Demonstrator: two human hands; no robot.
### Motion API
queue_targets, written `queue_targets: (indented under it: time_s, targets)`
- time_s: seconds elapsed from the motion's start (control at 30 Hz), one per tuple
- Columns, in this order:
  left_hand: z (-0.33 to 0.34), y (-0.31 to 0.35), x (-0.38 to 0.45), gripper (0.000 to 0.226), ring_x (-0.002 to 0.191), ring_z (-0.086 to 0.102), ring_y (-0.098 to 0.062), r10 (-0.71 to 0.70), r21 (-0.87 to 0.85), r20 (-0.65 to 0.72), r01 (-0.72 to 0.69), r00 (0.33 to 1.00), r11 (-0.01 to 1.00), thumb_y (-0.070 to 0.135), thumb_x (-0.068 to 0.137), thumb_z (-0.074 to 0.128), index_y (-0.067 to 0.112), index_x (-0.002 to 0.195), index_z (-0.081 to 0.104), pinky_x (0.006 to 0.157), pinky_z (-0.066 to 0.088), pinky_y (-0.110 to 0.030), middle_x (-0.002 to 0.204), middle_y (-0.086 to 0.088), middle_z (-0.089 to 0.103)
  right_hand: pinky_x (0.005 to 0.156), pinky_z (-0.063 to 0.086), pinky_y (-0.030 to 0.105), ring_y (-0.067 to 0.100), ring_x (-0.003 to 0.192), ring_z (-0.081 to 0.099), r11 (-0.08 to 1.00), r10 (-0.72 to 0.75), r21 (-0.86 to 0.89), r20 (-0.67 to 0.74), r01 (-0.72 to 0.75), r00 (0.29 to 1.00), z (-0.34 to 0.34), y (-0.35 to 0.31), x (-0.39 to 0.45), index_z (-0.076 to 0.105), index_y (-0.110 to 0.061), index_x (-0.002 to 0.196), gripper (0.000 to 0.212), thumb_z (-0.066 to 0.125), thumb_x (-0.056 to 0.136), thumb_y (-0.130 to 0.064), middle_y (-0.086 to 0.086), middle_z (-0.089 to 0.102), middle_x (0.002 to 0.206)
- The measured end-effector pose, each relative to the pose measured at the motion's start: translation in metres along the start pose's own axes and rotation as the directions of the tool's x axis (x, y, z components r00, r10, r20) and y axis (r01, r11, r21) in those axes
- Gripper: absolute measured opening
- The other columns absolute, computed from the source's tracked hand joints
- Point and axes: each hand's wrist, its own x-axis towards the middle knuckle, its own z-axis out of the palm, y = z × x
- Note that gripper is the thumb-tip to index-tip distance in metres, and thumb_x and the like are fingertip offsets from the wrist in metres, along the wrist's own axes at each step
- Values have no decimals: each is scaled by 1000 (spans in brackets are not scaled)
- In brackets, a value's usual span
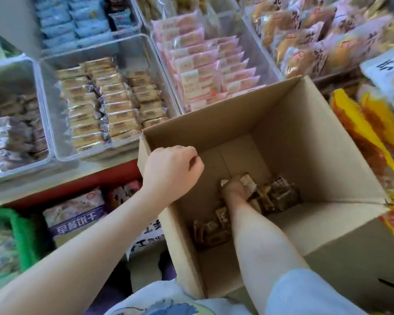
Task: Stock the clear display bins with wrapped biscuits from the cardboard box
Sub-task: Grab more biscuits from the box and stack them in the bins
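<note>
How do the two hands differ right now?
The left hand is up at the cardboard box rim, fingers curled, holding nothing visible. The right hand is deep in the box, on the wrapped biscuits. Both arms are bare.

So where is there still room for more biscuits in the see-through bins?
The pink-packet bin has a bare strip down its right side, between the pink packets and its right wall. The tan-biscuit bin is bare along its far end, behind the biscuit rows. The far-left bin has space at its back. The orange packets at top right look packed tight.
</note>
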Motion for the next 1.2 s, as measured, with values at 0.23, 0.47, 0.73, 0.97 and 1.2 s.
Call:
queue_targets:
  time_s: [0.23,0.47,0.73,0.97,1.2]
  targets:
    - [2,0,2,29,56,57,-8,-3,-26,-13,3,1000,1000,32,97,53,19,80,72,56,53,-28,64,8,61,111,37,46,33,130,53,994,-34,102,-93,44,995,-4,-18,-3,29,-8,152,74,64,95,-39,15,60,137]
    - [-12,2,-6,34,64,59,-6,-92,-178,56,100,994,979,40,102,47,23,83,70,59,53,-29,70,8,63,94,48,36,30,115,60,558,-118,804,-169,206,979,-94,-72,-92,57,-10,133,47,49,100,-44,12,62,131]
    - [-87,-32,-11,37,94,69,-13,-299,-891,374,430,878,148,51,101,48,24,126,53,71,56,-29,109,-2,68,87,54,18,-1,109,64,293,-627,705,-369,646,686,-112,-121,-241,69,-39,113,21,56,101,-27,-16,69,115]
    - [-145,-188,-73,17,86,72,-26,-470,-915,398,301,788,-269,16,96,63,12,113,67,57,56,-33,103,-16,74,91,55,31,14,104,68,310,-741,614,-322,726,589,-29,-227,-319,71,-22,118,37,50,91,-36,0,74,109]
    - [-206,-374,-170,36,78,72,-22,-660,-954,299,196,689,-227,13,93,67,0,125,57,59,56,-27,100,-14,74,75,55,34,13,83,69,441,-836,579,-14,686,549,117,-356,-393,71,-25,107,13,66,96,-25,-3,75,97]
